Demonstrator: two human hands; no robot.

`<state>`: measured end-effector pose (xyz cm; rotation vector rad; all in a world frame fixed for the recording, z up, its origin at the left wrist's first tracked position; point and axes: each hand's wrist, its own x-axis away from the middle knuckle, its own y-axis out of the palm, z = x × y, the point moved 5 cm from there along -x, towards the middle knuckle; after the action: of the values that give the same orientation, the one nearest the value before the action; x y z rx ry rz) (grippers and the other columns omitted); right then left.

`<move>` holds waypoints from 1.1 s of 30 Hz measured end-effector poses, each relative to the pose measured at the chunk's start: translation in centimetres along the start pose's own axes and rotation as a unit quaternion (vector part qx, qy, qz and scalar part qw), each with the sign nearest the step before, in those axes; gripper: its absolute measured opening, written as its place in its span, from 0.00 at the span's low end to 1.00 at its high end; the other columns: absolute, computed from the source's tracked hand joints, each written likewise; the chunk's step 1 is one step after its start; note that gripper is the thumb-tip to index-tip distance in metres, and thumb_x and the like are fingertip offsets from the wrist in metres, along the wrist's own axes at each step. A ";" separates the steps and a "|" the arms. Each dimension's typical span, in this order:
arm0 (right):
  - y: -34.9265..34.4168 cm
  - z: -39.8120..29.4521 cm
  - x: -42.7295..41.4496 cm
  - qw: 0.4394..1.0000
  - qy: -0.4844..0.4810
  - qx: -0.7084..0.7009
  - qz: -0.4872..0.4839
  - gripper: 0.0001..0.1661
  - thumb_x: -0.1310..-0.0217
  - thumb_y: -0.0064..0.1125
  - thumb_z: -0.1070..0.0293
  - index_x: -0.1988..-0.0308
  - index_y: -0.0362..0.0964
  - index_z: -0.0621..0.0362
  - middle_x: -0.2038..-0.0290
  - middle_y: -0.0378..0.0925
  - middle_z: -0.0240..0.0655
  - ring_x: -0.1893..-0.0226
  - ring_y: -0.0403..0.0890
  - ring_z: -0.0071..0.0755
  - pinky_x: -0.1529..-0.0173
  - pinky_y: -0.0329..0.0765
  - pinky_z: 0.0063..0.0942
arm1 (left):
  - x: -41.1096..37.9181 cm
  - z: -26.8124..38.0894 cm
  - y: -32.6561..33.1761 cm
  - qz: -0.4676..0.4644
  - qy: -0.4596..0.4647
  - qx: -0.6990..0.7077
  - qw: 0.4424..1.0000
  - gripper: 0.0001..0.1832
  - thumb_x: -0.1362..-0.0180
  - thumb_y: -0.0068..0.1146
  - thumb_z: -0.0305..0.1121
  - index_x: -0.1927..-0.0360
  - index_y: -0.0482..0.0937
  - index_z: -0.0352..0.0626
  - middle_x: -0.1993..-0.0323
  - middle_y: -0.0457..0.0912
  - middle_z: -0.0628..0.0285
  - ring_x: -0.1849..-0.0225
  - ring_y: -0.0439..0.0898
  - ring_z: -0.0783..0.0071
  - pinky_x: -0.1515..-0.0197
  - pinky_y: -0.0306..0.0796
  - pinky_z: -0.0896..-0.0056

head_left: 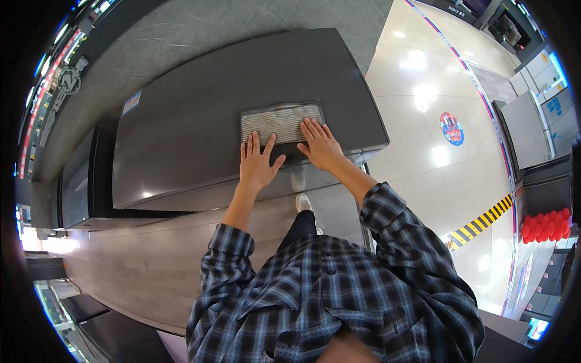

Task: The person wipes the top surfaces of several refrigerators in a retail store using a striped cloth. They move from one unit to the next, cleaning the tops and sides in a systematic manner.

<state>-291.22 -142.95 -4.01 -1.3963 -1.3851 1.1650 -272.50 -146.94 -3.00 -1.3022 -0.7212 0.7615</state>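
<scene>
A folded beige-and-grey striped cloth [277,121] with a grey border lies flat on the dark grey, glossy top of a large cabinet-like unit [195,122]. My left hand [259,163] is palm down at the cloth's near left corner, its fingertips on the cloth and its thumb spread to the right. Over the cloth's right end, my right hand [321,144] lies flat with its fingers on the fabric and its thumb reaching left. Neither hand is closed around anything. The palms cover part of the unit's near edge.
A blue-and-white label [131,103] sits at the top's left end. Left of it stands another dark unit [79,181]; a grey marbled wall panel [227,22] rises behind. Below is wood-look floor [150,258]. Right, pale tiles [408,149] carry yellow-black tape [481,222].
</scene>
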 end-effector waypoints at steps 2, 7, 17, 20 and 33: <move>-0.1 -0.3 0.2 1.000 0.003 0.004 0.001 0.40 0.29 0.35 0.43 0.30 0.47 0.58 0.27 0.46 0.38 0.26 0.46 0.38 0.26 0.45 0.40 | 0.2 0.0 0.0 0.010 0.005 0.004 1.000 0.38 0.35 0.35 0.65 0.26 0.51 0.60 0.26 0.44 0.41 0.25 0.44 0.47 0.26 0.38 0.48; -0.2 -1.1 0.0 1.000 0.007 0.004 -0.006 0.40 0.30 0.37 0.43 0.30 0.47 0.58 0.27 0.47 0.38 0.26 0.46 0.38 0.26 0.45 0.40 | 0.7 -0.5 -0.2 0.033 0.008 0.028 0.999 0.39 0.37 0.40 0.64 0.26 0.53 0.60 0.27 0.46 0.40 0.25 0.45 0.47 0.27 0.38 0.47; -0.1 -1.8 0.1 1.000 0.006 0.008 0.001 0.40 0.30 0.37 0.44 0.30 0.47 0.58 0.27 0.47 0.39 0.26 0.46 0.38 0.26 0.45 0.41 | 1.5 -0.5 -0.2 0.039 0.004 0.016 0.999 0.39 0.37 0.43 0.62 0.26 0.50 0.60 0.27 0.45 0.40 0.25 0.44 0.48 0.26 0.37 0.47; 0.2 -1.2 0.6 1.000 0.010 0.007 0.007 0.41 0.30 0.38 0.44 0.30 0.46 0.59 0.27 0.46 0.40 0.26 0.45 0.40 0.26 0.44 0.42 | 1.6 -0.1 0.4 0.046 0.008 -0.003 0.999 0.39 0.36 0.41 0.61 0.25 0.48 0.61 0.26 0.44 0.41 0.25 0.44 0.48 0.26 0.37 0.48; 2.7 -5.4 -0.9 0.998 -0.062 0.003 -0.011 0.42 0.30 0.38 0.44 0.29 0.44 0.61 0.26 0.44 0.42 0.26 0.44 0.40 0.26 0.44 0.42 | 4.0 -4.5 1.1 0.056 -0.053 0.015 0.997 0.33 0.33 0.38 0.58 0.27 0.53 0.63 0.26 0.47 0.43 0.25 0.47 0.47 0.27 0.41 0.46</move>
<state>-285.32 -143.69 -5.40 -1.3200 -1.4782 1.2572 -266.70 -146.07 -4.46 -1.2909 -0.7228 0.9348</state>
